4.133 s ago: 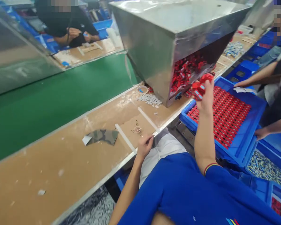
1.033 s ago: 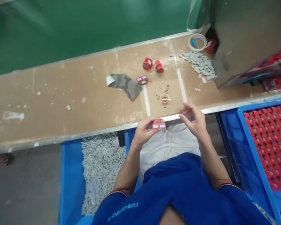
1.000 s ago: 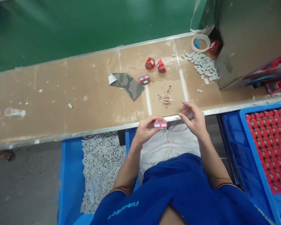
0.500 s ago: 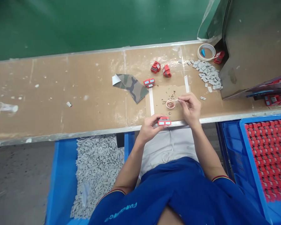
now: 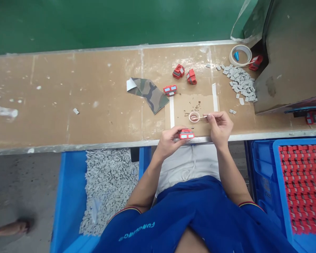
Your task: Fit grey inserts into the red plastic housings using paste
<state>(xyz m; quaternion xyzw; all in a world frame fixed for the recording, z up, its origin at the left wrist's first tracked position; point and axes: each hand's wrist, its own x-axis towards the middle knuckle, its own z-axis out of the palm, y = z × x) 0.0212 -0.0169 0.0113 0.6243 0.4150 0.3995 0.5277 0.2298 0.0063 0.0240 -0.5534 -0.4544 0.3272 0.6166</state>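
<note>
My left hand pinches a small red plastic part with two pale windows, held at the bench's near edge. My right hand is closed on a thin stick whose tip rests in a small round cup on the brown bench. Three more red parts lie on the bench beyond the cup.
A camouflage cloth scrap lies left of the parts. A pile of small grey pieces and a tape roll sit by the metal hopper. Blue bins hold grey pieces and rows of red parts. Someone's foot shows at the lower left.
My right hand reached forward from the bench edge, took up the stick and put its tip in the cup. Earlier it carried red parts from the hopper; three now lie on the bench.
</note>
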